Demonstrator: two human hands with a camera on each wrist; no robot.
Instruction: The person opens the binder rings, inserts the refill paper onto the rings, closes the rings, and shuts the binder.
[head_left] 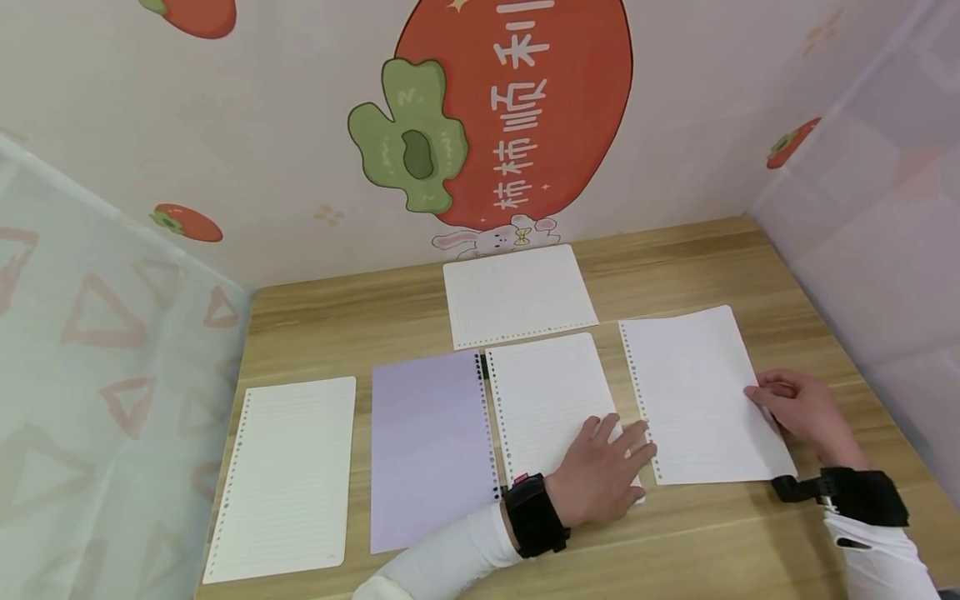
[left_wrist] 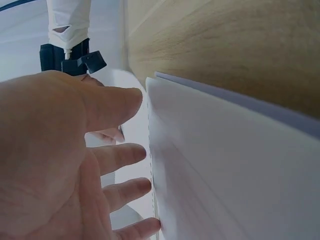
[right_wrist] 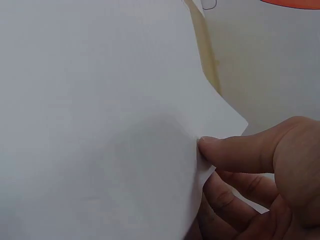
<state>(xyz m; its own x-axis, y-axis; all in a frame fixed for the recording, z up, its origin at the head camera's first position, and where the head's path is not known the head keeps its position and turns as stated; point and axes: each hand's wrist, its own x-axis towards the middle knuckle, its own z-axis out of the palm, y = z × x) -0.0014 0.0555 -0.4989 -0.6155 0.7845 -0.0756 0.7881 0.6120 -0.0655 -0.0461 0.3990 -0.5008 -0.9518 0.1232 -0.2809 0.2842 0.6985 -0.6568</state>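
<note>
With thumb and fingers my right hand [head_left: 806, 408] pinches the right edge of a white loose-leaf sheet [head_left: 705, 396], which has punched holes along its left side. In the right wrist view the sheet [right_wrist: 125, 100] bends where the thumb presses it. My left hand [head_left: 603, 471] lies spread over the right edge of the lined pages [head_left: 547, 392] of an opened loose-leaf notebook, fingertips at the sheet's holed edge. The notebook's lilac cover [head_left: 427, 450] lies flat to the left, its holes along the spine. In the left wrist view the left fingers [left_wrist: 125, 155] are straight and apart.
A lined sheet [head_left: 288, 475] lies at the left of the wooden table [head_left: 337, 325]. Another sheet [head_left: 521, 296] lies sideways at the back, near the patterned back wall [head_left: 285, 150]. Pale side walls [head_left: 885, 183] close in the table left and right.
</note>
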